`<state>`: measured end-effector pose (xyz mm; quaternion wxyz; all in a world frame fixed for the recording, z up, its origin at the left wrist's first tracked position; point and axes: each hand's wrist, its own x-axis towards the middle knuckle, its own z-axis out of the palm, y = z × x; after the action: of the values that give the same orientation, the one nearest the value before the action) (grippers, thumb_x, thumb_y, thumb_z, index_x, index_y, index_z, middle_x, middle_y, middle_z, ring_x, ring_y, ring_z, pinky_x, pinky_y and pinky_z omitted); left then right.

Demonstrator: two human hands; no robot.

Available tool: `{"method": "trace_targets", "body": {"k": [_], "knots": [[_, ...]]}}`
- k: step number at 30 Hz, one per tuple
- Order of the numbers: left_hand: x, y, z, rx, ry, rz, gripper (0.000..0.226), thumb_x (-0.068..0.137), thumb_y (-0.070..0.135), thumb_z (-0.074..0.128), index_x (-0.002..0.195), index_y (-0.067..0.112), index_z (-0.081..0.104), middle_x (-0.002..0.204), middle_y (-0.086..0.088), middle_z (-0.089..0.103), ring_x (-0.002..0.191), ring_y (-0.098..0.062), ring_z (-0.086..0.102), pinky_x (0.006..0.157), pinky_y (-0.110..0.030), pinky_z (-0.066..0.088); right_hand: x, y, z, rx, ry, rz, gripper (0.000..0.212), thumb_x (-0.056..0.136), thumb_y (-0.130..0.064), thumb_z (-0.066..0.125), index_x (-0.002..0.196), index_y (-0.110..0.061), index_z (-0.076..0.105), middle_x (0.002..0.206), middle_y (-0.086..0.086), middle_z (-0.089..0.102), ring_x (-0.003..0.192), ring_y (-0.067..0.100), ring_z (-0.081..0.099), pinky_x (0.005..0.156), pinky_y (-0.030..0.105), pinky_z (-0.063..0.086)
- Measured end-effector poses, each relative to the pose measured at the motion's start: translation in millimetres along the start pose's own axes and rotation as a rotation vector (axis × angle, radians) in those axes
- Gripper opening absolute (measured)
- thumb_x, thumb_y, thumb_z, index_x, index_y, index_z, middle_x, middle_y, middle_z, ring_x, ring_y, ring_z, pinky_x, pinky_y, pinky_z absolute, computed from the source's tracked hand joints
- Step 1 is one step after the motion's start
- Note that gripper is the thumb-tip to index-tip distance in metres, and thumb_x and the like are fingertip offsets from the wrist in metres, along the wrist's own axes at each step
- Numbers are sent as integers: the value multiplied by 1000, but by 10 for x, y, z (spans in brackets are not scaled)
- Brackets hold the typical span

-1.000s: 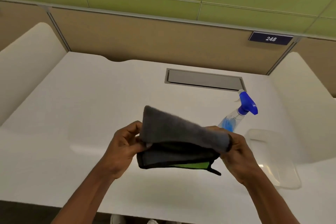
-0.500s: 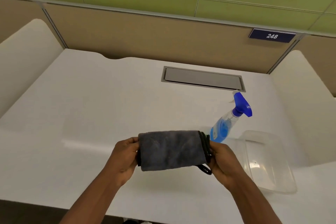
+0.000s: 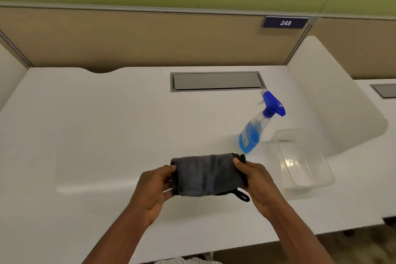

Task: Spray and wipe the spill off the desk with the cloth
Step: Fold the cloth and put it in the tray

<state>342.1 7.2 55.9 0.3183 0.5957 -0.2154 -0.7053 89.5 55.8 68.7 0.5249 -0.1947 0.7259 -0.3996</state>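
Observation:
A dark grey cloth [image 3: 206, 174], folded into a flat rectangle with a black hanging loop at its lower right, is held above the white desk [image 3: 96, 135]. My left hand [image 3: 155, 191] pinches its left edge and my right hand [image 3: 258, 184] pinches its right edge. A clear spray bottle [image 3: 256, 128] with blue liquid and a blue trigger head stands upright on the desk, just beyond my right hand. No spill is distinguishable on the white surface.
A clear plastic container [image 3: 300, 163] sits right of the bottle. A grey cable hatch [image 3: 216, 81] is set into the desk's back. White side dividers [image 3: 334, 109] and a tan back panel with a "248" sign [image 3: 285, 22] enclose the desk.
The cloth went from half-open, with its green inside showing, to folded flat between both hands. The view shifted, so the bottle and container appear farther right.

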Motion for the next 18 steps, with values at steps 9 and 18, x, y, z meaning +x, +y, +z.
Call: {"method": "trace_targets", "body": {"k": [9, 18], "knots": [[-30, -240, 512, 538, -179, 202, 56, 78, 19, 92, 129, 17, 69, 116, 2, 78, 103, -18, 76, 90, -42, 65, -235, 208, -488, -200, 196, -79, 31, 103, -29, 65, 131, -17, 66, 115, 4, 75, 108, 26, 71, 92, 38, 59], [-85, -529, 1699, 720, -182, 331, 63, 86, 34, 85, 143, 21, 60, 131, 0, 72, 112, -23, 71, 98, -44, 62, -64, -15, -1641, -213, 451, -174, 42, 90, -20, 82, 130, -22, 68, 116, 4, 76, 105, 30, 73, 77, 39, 63]]}}
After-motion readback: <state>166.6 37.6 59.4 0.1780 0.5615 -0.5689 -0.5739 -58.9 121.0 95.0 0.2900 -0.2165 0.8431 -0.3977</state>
